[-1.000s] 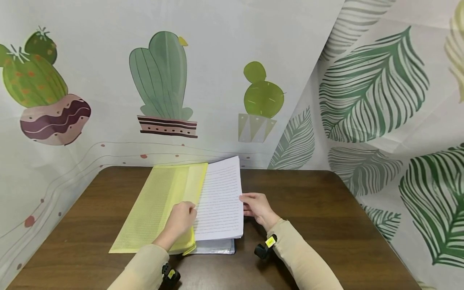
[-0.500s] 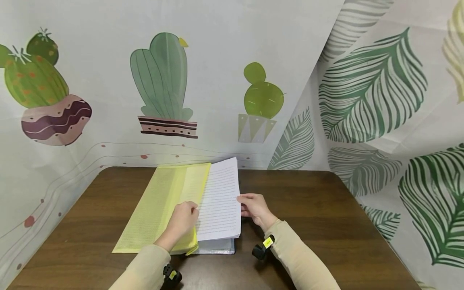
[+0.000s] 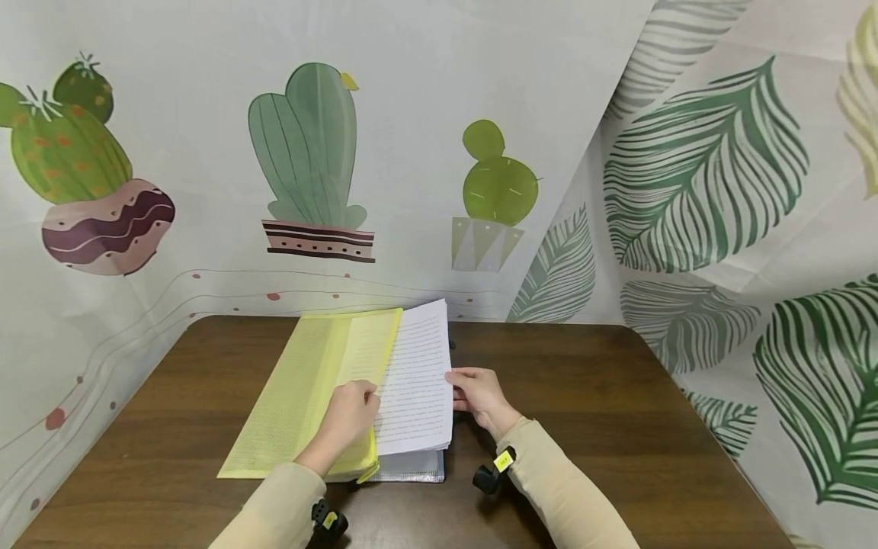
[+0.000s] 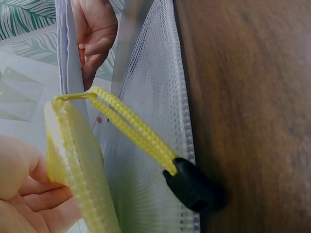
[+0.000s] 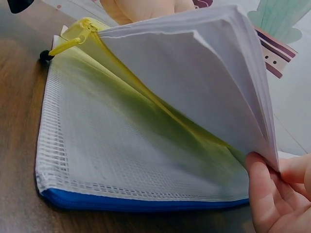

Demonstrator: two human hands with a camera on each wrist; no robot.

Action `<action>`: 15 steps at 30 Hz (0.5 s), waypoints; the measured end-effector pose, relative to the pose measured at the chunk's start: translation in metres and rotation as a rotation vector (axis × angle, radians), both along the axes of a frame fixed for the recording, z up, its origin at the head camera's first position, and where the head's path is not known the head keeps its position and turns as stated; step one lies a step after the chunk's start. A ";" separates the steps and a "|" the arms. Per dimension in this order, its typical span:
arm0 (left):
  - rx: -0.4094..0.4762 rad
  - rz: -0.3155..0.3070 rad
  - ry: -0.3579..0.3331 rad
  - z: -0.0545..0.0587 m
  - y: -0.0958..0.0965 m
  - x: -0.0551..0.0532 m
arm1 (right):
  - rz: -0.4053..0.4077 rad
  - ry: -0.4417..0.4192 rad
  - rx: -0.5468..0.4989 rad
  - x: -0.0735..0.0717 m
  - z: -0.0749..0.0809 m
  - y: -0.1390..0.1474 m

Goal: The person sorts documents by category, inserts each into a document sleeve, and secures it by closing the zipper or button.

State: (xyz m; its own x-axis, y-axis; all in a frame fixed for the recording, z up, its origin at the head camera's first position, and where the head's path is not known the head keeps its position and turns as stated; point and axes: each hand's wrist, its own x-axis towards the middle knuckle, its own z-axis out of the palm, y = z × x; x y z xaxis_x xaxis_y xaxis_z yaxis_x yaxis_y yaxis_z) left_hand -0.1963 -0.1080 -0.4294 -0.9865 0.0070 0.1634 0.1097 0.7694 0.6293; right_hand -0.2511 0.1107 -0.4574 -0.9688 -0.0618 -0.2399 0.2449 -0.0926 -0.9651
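My left hand [image 3: 348, 415] grips the open edge of a yellow mesh zipper pouch [image 3: 295, 404]. In the left wrist view its curled fingers [image 4: 43, 196] lie behind that yellow edge. With thumb and fingers, my right hand [image 3: 480, 393] pinches the right edge of a stack of printed paper [image 3: 418, 389]. The sheets' left part lies inside the yellow pouch, showing faintly through it, and the rest sticks out. A yellow zipper cord with a black end [image 4: 192, 184] hangs at the pouch's near corner. The right wrist view shows the stack [image 5: 194, 87] tilted up, its sheets slightly fanned.
Under the stack, a clear mesh pouch [image 3: 411, 467] with a blue zipper edge [image 5: 146, 203] lies flat on the brown wooden table [image 3: 590, 412]. Behind the table hangs a cloth [image 3: 411, 152] printed with cacti and leaves.
The paper stack and my right hand have shifted slightly left, while the yellow pouch and my left hand have moved slightly right. Less of the paper shows outside the pouch.
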 end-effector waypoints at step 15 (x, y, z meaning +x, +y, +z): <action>0.033 -0.003 0.008 -0.001 0.002 0.001 | 0.011 0.002 -0.017 0.001 -0.003 -0.008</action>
State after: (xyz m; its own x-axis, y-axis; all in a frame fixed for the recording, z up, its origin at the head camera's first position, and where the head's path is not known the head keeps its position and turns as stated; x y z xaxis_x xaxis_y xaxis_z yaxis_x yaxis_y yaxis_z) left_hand -0.1948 -0.1064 -0.4306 -0.9851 0.0041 0.1718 0.1171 0.7477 0.6537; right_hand -0.2505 0.1027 -0.4599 -0.9685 -0.0765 -0.2371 0.2444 -0.1065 -0.9638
